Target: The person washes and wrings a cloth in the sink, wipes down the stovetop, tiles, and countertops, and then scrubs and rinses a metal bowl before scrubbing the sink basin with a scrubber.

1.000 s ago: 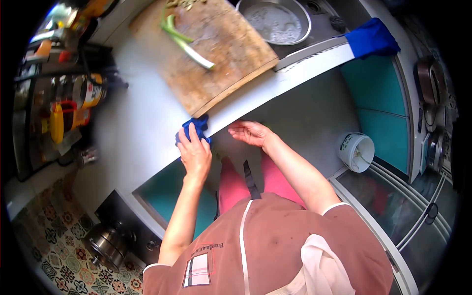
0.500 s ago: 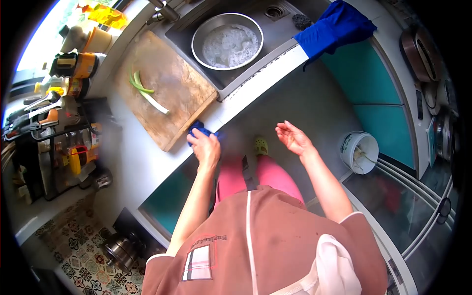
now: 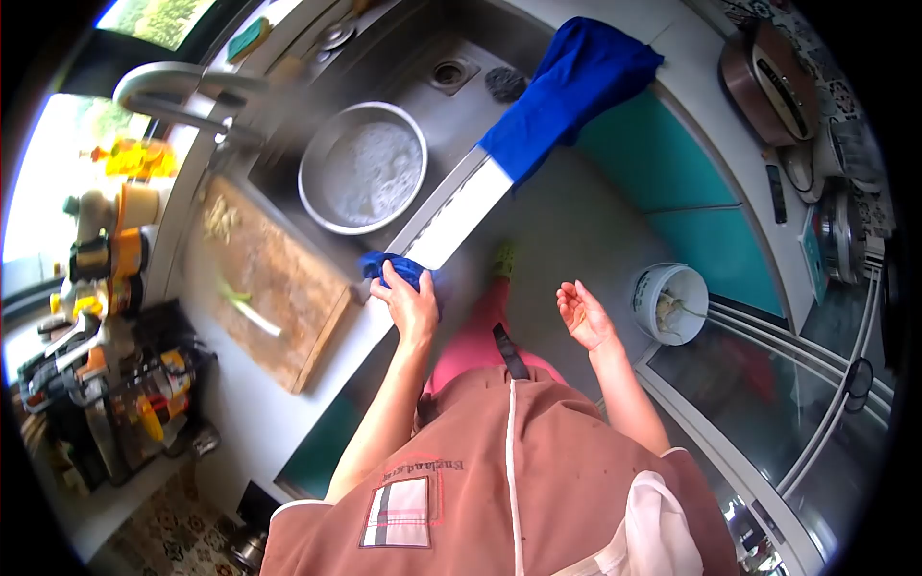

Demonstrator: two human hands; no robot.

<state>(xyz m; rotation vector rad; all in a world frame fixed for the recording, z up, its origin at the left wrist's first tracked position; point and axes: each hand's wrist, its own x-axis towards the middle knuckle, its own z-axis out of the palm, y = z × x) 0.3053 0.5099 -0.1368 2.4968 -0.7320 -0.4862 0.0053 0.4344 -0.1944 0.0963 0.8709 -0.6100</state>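
the left hand is closed over a bunched blue cloth, fingers clamped on it against the front edge of the white counter; bits of the cloth show past the fingertips. the cloth sits by the near corner of the sink, just beside a wooden cutting board. the right hand holds nothing: it hangs in the air, palm up, its fingers loosely curled, near a white bucket. the bucket has dark print on its side, too small to read, and pale scraps inside.

across the brown top runs a line of dark lettering, which looks like "england" with more letters that i can't make out. below it is a plaid patch in white, black and pink, framed by red stitching. jars by the window carry orange labels, but their wording is blurred. a brown appliance on the far right has a darker panel, its markings not legible.

on the board lie a green onion and, at the far end, a small heap of pale pieces. a metal basin of sudsy water stands in the sink, and a dark scrubber lies near the drain. blue fabric drapes over the counter's edge.
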